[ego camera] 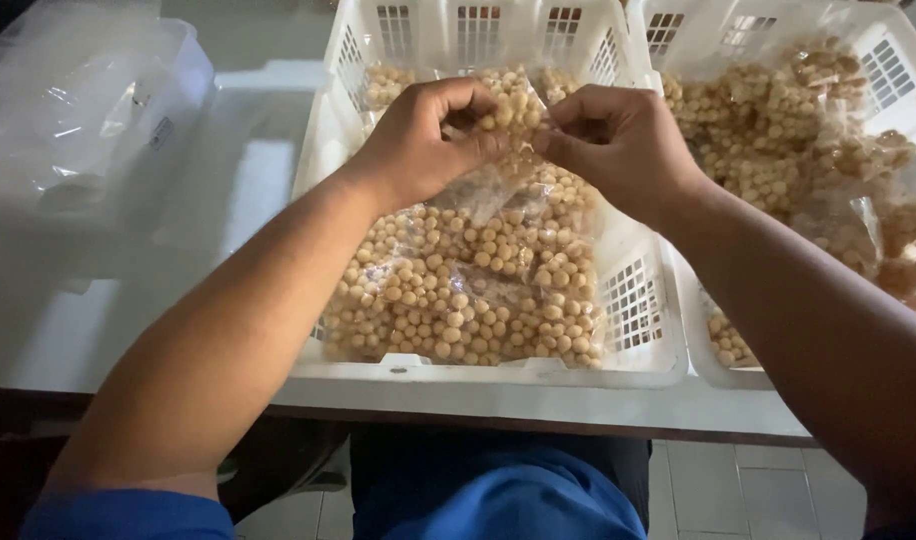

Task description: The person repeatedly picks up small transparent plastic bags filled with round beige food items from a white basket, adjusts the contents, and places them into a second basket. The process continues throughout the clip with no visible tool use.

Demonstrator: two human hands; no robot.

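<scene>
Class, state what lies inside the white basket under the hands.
The white basket holds clear bags of small tan balls. Its floor is hidden beneath them.

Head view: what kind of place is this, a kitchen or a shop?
Probably a small snack-packing workspace. Two white baskets on a table hold clear bags of small round tan balls, and both hands, left hand and right hand, pinch one bag's top. More clear plastic lies at left.

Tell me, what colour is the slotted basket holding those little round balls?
White basket, seen in the head view.
</scene>
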